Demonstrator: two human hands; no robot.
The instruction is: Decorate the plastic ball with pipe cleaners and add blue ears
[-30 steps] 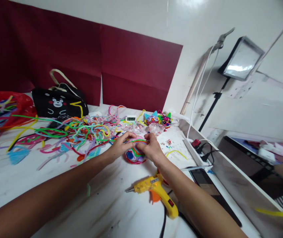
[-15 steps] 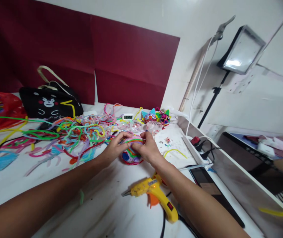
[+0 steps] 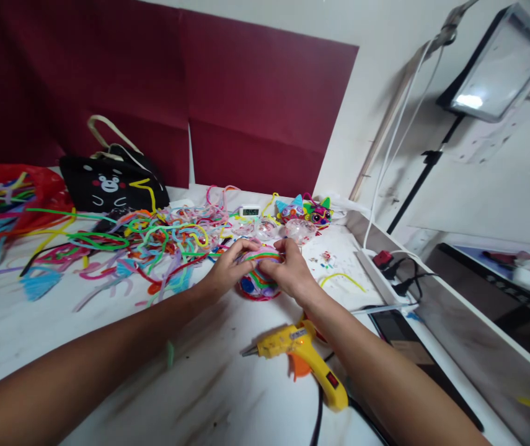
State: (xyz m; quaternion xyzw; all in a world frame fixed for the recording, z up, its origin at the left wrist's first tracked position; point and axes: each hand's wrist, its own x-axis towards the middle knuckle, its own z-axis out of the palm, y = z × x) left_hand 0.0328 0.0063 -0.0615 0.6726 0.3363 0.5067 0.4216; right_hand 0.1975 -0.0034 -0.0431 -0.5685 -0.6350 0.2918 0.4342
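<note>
Both of my hands are closed around a round craft ball [image 3: 259, 286] covered in colourful pipe cleaner stripes of green, orange, pink and purple, with a blue spot on its lower left. My left hand [image 3: 227, 269] grips its left side, thumb pressed on the upper front. From the right, my right hand [image 3: 290, 269] holds it, thumb also pressed on the front. The ball's back is hidden by my fingers. Closer to me, below my right wrist, a yellow hot glue gun [image 3: 299, 350] with an orange trigger lies on its side on the white tabletop [image 3: 190, 396].
A tangled heap of pipe cleaners [image 3: 153, 241] spreads at left, near a black bag [image 3: 111, 186] and red bag [image 3: 51, 189]. Behind the ball are clear spheres [image 3: 299, 230], cat-faced crafts [image 3: 318, 214] and a small digital clock [image 3: 249, 212]. A power strip [image 3: 380, 275] and tablet [image 3: 425, 365] stand right.
The camera view has shifted, so the whole scene sits a little further right and higher. Both hands keep hold of the craft ball, with hardly any change in grip.
</note>
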